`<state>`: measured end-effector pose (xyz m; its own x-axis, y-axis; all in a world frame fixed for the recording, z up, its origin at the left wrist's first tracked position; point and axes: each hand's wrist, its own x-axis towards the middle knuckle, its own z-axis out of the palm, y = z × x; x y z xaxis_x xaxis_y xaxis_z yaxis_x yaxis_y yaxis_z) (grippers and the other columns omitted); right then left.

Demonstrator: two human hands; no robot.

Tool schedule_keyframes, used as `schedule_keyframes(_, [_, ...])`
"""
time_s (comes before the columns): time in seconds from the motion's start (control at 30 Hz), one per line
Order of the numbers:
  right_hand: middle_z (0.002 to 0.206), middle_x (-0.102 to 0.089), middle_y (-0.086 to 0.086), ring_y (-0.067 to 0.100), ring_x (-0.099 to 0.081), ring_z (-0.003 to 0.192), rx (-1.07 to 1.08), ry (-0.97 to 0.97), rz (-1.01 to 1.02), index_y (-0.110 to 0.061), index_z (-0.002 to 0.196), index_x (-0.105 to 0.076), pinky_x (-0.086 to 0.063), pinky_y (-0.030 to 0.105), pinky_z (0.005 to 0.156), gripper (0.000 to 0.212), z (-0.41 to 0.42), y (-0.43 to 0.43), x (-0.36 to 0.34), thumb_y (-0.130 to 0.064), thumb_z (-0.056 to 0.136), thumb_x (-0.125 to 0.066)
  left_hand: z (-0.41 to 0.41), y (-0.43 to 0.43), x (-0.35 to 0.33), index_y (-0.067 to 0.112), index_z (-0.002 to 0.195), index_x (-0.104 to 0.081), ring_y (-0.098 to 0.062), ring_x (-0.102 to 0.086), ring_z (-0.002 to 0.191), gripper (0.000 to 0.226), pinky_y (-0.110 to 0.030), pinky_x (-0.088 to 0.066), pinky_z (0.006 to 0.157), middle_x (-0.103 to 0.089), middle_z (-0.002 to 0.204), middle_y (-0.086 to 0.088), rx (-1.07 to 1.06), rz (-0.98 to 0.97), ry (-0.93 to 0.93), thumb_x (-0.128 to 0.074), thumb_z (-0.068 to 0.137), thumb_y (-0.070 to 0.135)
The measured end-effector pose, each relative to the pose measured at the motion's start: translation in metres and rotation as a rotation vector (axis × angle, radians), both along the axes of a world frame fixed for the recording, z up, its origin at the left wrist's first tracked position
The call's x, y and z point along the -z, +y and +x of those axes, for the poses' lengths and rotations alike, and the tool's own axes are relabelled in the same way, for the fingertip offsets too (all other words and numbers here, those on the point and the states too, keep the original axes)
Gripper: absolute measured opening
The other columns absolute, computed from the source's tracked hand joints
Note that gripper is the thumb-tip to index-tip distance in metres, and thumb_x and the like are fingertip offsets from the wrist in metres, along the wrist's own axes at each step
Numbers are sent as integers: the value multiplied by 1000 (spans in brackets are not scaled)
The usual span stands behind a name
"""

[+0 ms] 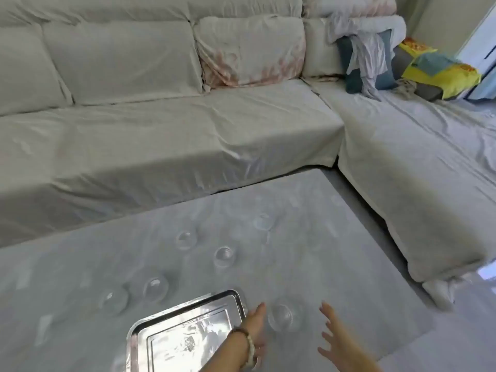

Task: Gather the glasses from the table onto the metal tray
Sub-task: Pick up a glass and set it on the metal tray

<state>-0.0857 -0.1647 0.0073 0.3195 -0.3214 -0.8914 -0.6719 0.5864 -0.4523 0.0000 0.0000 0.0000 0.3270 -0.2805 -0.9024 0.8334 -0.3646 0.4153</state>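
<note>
Reaching from both sides, the left hand and right hand are open and holding nothing around the nearest glass, which stands on the table just beside the empty metal tray, probably because this one is the shortest to move.

Shiny metal tray at bottom middle, nothing on it. Both hands open around one glass: left hand, right hand. Five more glasses on grey table
</note>
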Motion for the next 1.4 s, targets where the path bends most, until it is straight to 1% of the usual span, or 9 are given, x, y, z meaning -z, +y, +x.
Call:
schedule_keyframes(0.13, [151,-37,7,28,-37,136,-110,-150,-44,-23,136,-48,-32,47,109,47,12,4,50,-43,94,-48,10,-17,54,35,139,-28,-26,-58,108,53,-34,-52,79,-42,139,-4,74,29,-61,-25,91,56])
schedule_keyframes(0.33, [95,-77,5,21,-67,97,-65,-302,-122,-12,105,-72,-49,33,82,41,32,24,99,-43,92,-49,14,-26,105,33,96,-55,-18,-72,64,54,-27,-55,52,-71,77,-4,136,-81,-106,-28,78,76])
schedule_keyframes(0.53, [86,-79,1,15,-71,81,-52,-418,-224,-17,87,-77,-50,33,74,40,32,26,123,-46,91,-49,12,-24,125,39,113,-55,-25,-71,76,62,-35,-60,67,-70,105,-14,161,-269,-124,-27,75,79])
schedule_keyframes(0.7, [100,-75,11,20,-68,89,-51,-556,-274,-12,95,-73,-49,34,83,40,33,29,129,-40,94,-45,12,-21,129,32,129,-47,-33,-68,88,65,-41,-57,82,-61,124,-17,151,-340,-169,-31,81,72])
schedule_keyframes(0.87, [111,-73,0,11,-66,102,-48,-660,-288,-17,97,-77,-44,33,97,55,20,43,129,-49,96,-32,2,-16,125,30,113,-60,-17,-69,92,54,-37,-58,75,-68,115,-2,46,-478,-239,-25,89,62])
schedule_keyframes(1.0, [146,-46,-11,7,-46,132,-107,-780,-302,-28,135,-53,-35,40,111,53,13,64,120,-54,89,-45,-7,3,112,33,120,-56,-18,-59,114,32,-40,-48,96,-59,127,1,-67,-592,-397,-39,94,42])
schedule_keyframes(1.1, [132,-62,11,23,-60,121,-229,-911,-100,-14,134,-52,-46,42,101,60,10,88,110,-53,90,-39,-12,38,93,31,134,-44,-22,-57,118,52,-46,-44,101,-55,133,0,-94,-617,-562,-57,85,41])
schedule_keyframes(1.23, [133,-62,6,18,-57,124,-445,-1022,-6,-19,134,-51,-44,35,105,54,10,134,88,-50,97,-26,-21,101,65,22,134,-46,-18,-64,109,69,-38,-49,96,-66,121,0,-153,-606,-827,-68,72,44])
schedule_keyframes(1.4, [127,-66,-1,15,-60,120,-730,-1069,-74,-24,127,-58,-50,29,95,48,12,194,63,-51,92,-39,-38,178,45,29,140,-36,-12,-53,122,63,-37,-43,104,-51,139,3,-188,-449,-1141,-55,84,47])
